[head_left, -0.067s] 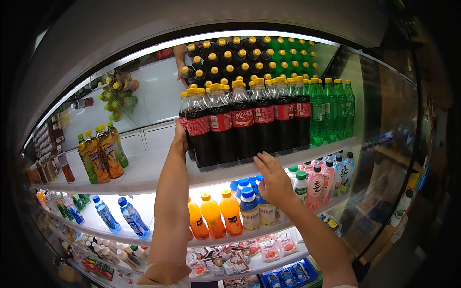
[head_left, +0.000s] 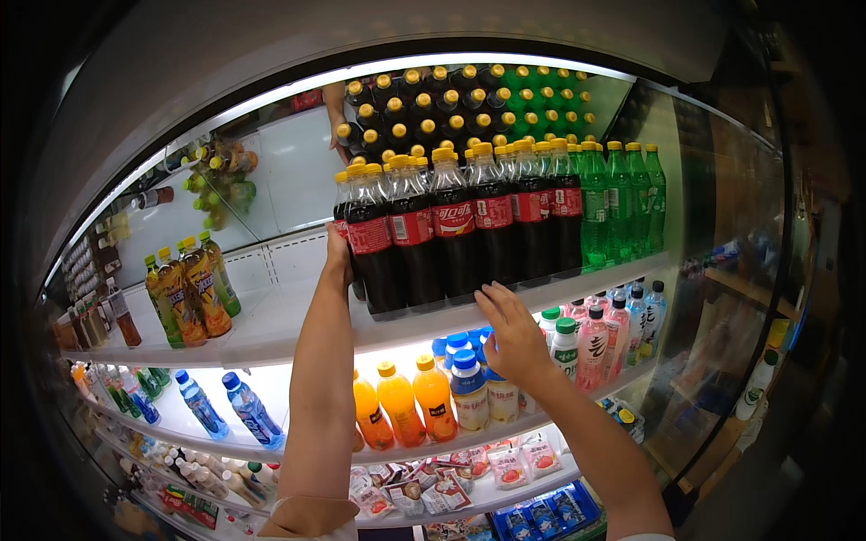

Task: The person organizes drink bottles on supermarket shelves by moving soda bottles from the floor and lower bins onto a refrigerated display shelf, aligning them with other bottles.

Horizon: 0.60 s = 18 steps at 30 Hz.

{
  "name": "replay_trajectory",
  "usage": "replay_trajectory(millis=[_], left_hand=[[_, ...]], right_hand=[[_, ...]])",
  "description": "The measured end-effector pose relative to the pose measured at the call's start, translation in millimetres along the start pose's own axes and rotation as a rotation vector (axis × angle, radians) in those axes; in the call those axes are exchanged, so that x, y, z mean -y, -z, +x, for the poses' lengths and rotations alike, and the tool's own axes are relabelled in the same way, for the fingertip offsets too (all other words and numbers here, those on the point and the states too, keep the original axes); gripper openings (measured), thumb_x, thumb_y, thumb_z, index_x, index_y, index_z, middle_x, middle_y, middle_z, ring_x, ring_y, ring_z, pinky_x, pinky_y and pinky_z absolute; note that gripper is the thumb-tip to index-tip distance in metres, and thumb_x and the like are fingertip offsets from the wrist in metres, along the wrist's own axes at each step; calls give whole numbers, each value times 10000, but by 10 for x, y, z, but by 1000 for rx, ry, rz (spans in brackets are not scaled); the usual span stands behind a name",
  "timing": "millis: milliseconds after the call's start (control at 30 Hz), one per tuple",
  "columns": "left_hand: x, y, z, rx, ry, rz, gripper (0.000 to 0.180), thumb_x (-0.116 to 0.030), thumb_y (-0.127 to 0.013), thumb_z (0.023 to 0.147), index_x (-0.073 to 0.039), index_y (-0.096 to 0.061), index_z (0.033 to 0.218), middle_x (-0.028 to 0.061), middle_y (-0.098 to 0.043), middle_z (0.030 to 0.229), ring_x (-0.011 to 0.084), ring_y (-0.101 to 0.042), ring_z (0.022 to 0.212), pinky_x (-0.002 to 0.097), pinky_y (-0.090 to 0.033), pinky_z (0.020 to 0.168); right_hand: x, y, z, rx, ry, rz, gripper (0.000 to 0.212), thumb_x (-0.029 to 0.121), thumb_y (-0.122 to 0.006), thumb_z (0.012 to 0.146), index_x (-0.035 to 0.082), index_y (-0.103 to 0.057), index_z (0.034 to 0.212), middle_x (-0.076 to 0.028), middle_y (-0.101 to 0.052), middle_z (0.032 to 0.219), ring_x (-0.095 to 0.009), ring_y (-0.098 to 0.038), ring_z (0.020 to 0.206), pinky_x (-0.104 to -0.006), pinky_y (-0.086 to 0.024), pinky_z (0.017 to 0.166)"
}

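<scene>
Rows of cola bottles (head_left: 453, 221) with yellow caps and red labels stand packed together on the top shelf. My left hand (head_left: 338, 257) lies flat against the left side of this group, its far fingers partly hidden behind the outermost bottle. In front of the group, my right hand (head_left: 512, 332) is open, fingertips touching the front lip of the top shelf (head_left: 262, 341) just below the bottle bases. To the right of the cola, green bottles (head_left: 622, 203) stand in line with it.
A mirror (head_left: 284, 167) behind the top shelf reflects the bottles and a hand. Tea bottles (head_left: 194, 288) stand at left. Below my hands, orange juice bottles (head_left: 394, 403), blue-capped white bottles (head_left: 467, 388) and pink bottles (head_left: 593, 347) line the second shelf. Wrapped packets (head_left: 442, 491) lie lower.
</scene>
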<state>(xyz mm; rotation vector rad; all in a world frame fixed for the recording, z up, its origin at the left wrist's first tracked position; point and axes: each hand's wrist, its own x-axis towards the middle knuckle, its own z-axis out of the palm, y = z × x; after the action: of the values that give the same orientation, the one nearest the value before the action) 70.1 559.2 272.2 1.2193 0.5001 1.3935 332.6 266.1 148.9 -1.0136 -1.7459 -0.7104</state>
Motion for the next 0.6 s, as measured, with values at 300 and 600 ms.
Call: replay_trajectory(millis=[300,600], left_hand=[[-14,-60,-163,38,-38,77,650,-538,-182,944,-81,-553,1220,151,-587,1233,316,-555,1108,448,-460,940],[-348,-438,-1014,-102,-33,243,800,-636,-46,944,-113,-500,1344,127,-439,1439,308,-325,1364,462,-223,1120]], right_hand=[[24,16,23,26,-12,-17,616,-50,-582,676,2,-503,1285,-156,-485,1330,-322,-433,1277,-393,-410,1032],[85,126,86,150,-3,-19,647,-65,-581,683,26,-481,1316,-152,-454,1358,-329,-439,1273,-380,-428,1017]])
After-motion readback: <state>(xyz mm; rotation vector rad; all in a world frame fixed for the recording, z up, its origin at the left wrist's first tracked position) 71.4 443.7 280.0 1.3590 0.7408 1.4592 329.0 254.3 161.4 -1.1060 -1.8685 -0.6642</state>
